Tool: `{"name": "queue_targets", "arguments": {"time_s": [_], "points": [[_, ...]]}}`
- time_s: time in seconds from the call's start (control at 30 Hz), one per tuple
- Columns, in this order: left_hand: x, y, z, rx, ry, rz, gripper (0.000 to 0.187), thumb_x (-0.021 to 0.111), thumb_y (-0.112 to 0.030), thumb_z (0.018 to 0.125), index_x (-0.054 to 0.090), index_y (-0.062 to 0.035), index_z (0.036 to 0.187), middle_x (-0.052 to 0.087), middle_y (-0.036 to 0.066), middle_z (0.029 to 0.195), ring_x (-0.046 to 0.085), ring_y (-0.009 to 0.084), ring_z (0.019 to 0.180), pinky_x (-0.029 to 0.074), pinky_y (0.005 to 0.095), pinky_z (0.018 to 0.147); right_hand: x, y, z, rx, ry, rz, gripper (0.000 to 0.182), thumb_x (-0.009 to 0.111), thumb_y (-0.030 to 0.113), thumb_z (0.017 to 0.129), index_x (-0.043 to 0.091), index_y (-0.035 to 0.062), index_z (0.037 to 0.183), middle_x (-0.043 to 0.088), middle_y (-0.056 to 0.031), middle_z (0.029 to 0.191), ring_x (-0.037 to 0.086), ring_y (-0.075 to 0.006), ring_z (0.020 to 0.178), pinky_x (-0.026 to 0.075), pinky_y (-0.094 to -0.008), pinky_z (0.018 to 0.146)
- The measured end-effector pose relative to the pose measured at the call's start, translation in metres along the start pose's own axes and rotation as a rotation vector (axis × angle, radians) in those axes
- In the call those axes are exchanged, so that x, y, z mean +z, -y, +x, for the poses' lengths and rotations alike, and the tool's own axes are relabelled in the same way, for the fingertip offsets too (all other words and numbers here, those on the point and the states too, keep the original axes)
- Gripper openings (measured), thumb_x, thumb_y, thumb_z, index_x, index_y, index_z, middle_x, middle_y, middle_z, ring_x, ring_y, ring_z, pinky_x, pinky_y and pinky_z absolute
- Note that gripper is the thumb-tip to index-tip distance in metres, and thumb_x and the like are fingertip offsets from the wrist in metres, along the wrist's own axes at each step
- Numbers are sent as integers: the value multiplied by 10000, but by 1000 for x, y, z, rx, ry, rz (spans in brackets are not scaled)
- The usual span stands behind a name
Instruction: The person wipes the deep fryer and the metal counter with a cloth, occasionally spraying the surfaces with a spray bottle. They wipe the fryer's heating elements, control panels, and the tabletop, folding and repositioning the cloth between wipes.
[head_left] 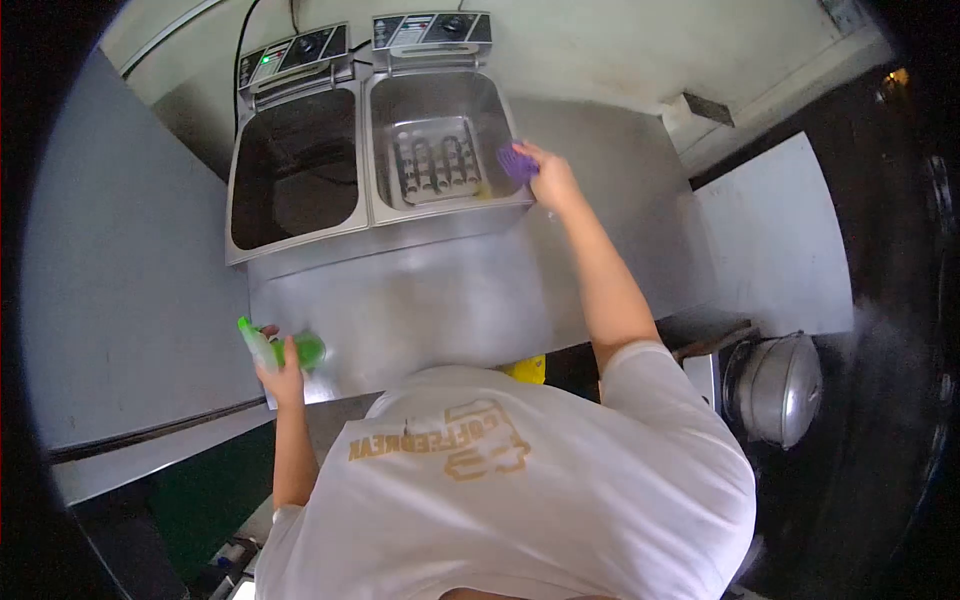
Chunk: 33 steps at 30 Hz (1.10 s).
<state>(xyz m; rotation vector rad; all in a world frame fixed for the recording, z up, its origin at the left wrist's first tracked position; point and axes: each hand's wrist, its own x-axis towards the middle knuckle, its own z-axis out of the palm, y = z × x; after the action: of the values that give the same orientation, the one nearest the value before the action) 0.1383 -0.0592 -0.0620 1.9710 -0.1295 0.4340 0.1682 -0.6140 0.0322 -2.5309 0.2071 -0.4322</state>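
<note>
My left hand is closed around a green spray bottle above the front left of the steel counter. In my right hand is a purple scrubber with a ridged or mesh-like face, right at the right rim of a double deep fryer. The fryer's right tank is bare inside, with heating coils and a little yellowish residue near its front right corner. Dark inside, the left tank stands beside it.
Two control boxes sit behind the tanks, and a green light glows on the left one. A grey panel borders the counter on the left. To the right are a white panel and a lidded metal pot.
</note>
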Motion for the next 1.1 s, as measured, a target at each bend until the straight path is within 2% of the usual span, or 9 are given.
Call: {"name": "queue_targets", "arguments": {"time_s": [0.13, 0.2, 0.23, 0.33, 0.63, 0.83, 0.93, 1.03, 1.1], "points": [[2, 9, 1, 42, 1, -35, 423, 682, -35, 827, 522, 18, 1215, 594, 105, 1105, 559, 214, 1044, 419, 351, 940, 20, -49, 32, 181, 25, 243, 474, 497, -65, 800, 623, 64, 1238, 628, -137, 1265, 646, -257, 1067, 494, -355, 943], [2, 11, 2, 7, -3, -61, 434, 678, -40, 834, 509, 15, 1230, 592, 103, 1090, 555, 214, 1047, 417, 357, 949, 20, -65, 19, 588, -6, 1006, 415, 553, -34, 801, 613, 29, 1207, 674, -115, 1146, 661, -230, 948, 527, -358, 870], [3, 12, 2, 13, -8, -58, 434, 678, -40, 834, 509, 15, 1230, 592, 103, 1090, 555, 214, 1047, 417, 357, 949, 15, -61, 2, 603, -20, 1304, 386, 615, 11, 800, 593, 4, 1186, 676, -103, 1062, 660, -213, 910, 545, -365, 807], [3, 9, 1, 16, -41, -28, 394, 679, -50, 838, 520, 17, 1192, 588, 96, 1072, 550, 208, 1035, 416, 351, 944, 5, -41, -43, 670, -125, 1479, 306, 701, 94, 803, 652, -15, 1084, 693, -104, 1015, 673, -213, 857, 533, -339, 765], [3, -5, -2, -13, -58, 118, 338, 693, -96, 841, 541, 12, 1123, 588, 95, 1032, 555, 213, 984, 429, 349, 913, 5, -24, -41, 495, -212, 704, 385, 819, 288, 757, 708, -6, 979, 723, -101, 904, 672, -176, 822, 523, -324, 772], [3, -13, 0, 2, -51, 211, 338, 692, -110, 848, 538, 11, 1123, 583, 89, 1014, 553, 218, 977, 430, 353, 913, 27, -58, 30, 345, -215, 479, 422, 827, 292, 744, 695, -27, 987, 727, -146, 922, 693, -236, 823, 525, -347, 775], [-1, 0, 0, -19, -8, 163, 331, 688, -119, 856, 541, 6, 1125, 576, 88, 1024, 550, 217, 988, 427, 353, 923, 23, -56, 14, 315, -191, 538, 347, 810, 192, 777, 682, -29, 1011, 720, -85, 916, 658, -146, 799, 517, -300, 737], [-1, 1, -2, -12, -49, 209, 325, 687, -126, 862, 541, -1, 1124, 566, 87, 1031, 542, 213, 995, 424, 350, 926, 27, -59, -36, 280, -225, 580, 360, 814, 219, 759, 695, -3, 1017, 720, -138, 961, 686, -234, 900, 522, -345, 827], [2, -5, -2, -2, -51, 229, 301, 679, -130, 880, 524, -18, 1113, 560, 68, 1016, 537, 189, 964, 434, 330, 890, 13, -48, -68, 280, -149, 583, 337, 811, 185, 757, 700, 14, 1025, 715, -125, 983, 681, -227, 917, 519, -339, 844]]}}
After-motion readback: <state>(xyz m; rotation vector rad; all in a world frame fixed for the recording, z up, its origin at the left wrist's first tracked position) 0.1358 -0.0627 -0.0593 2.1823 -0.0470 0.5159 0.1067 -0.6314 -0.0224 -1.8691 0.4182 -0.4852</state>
